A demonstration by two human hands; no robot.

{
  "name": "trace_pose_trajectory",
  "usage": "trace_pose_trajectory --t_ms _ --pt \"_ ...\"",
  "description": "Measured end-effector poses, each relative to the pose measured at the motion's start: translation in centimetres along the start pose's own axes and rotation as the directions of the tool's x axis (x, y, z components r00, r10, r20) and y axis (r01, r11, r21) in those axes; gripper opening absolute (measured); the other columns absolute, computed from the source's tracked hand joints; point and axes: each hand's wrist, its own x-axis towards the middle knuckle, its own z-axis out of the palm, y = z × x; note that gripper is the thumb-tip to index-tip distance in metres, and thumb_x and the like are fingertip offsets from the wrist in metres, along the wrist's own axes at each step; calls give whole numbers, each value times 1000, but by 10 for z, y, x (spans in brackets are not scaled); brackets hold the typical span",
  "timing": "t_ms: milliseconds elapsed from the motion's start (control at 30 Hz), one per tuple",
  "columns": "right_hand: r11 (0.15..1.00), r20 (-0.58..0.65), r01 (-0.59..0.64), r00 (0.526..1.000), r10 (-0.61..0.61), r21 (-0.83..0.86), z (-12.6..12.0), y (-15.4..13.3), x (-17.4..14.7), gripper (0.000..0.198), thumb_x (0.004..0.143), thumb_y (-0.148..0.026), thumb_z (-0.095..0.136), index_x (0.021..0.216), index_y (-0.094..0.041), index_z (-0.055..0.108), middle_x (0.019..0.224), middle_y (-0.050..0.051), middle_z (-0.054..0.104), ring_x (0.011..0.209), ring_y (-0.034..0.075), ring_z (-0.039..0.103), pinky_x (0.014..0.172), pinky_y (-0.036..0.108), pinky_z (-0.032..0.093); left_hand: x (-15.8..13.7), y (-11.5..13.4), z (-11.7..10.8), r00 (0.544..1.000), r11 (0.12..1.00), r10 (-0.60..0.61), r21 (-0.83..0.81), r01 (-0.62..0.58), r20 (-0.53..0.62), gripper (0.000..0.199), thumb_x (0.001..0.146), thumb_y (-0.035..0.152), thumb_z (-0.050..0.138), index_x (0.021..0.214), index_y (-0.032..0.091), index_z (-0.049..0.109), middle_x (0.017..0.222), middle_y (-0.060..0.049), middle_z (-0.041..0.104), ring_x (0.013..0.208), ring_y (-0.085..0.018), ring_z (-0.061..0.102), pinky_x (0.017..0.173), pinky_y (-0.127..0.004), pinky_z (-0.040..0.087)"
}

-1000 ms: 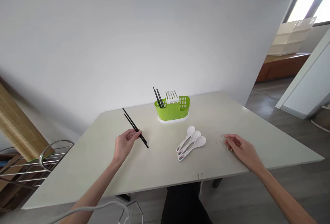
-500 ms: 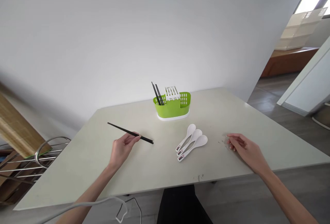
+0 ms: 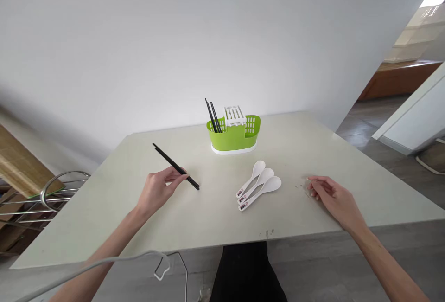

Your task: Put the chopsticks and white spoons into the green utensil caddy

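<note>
My left hand [image 3: 156, 191] is closed on a pair of black chopsticks [image 3: 166, 157], pinched near their lower end and held at a slant above the left part of the table. At the right, my right hand [image 3: 333, 200] rests by the tabletop with its fingers loosely curled and thumb close to the forefinger; nothing shows in it. Between the hands, three white spoons [image 3: 261, 183] lie fanned side by side, labels on their handles. Behind them stands a green cutlery holder [image 3: 229, 142] with a white base and a white slotted middle piece. More black chopsticks [image 3: 211, 115] stand in its left compartment.
The pale table [image 3: 114, 190] backs onto a white wall [image 3: 174, 51]. A metal rack [image 3: 52, 195] with a wooden board [image 3: 24, 163] is at the left. A grey cable [image 3: 114, 259] crosses over my left forearm. Dark marks spot the table's front edge.
The chopsticks in my left hand have tilted more steeply, their far end swinging up and right. My view has shifted slightly. The spoons and right hand stay about where they were.
</note>
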Motion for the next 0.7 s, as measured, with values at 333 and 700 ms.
trace_pose_trajectory --t_ms 333,700 --pt "1000 4 14 1000 -14 -21 -1 4 0 41 98 -58 58 116 -24 70 95 7 78 77 20 67 75 33 54 10 11 16 978 983 182 11 -184 106 34 96 58 62 88 26 70 95 -2 83 85 -23 80 83 -33 65" --pt "993 -66 73 996 -67 98 4 -8 -3 42 96 -60 62 112 -22 69 90 6 75 73 18 64 70 32 53 -6 30 25 996 972 -29 -232 49 90 36 86 59 76 81 24 69 85 -5 82 84 -27 81 79 -34 64"
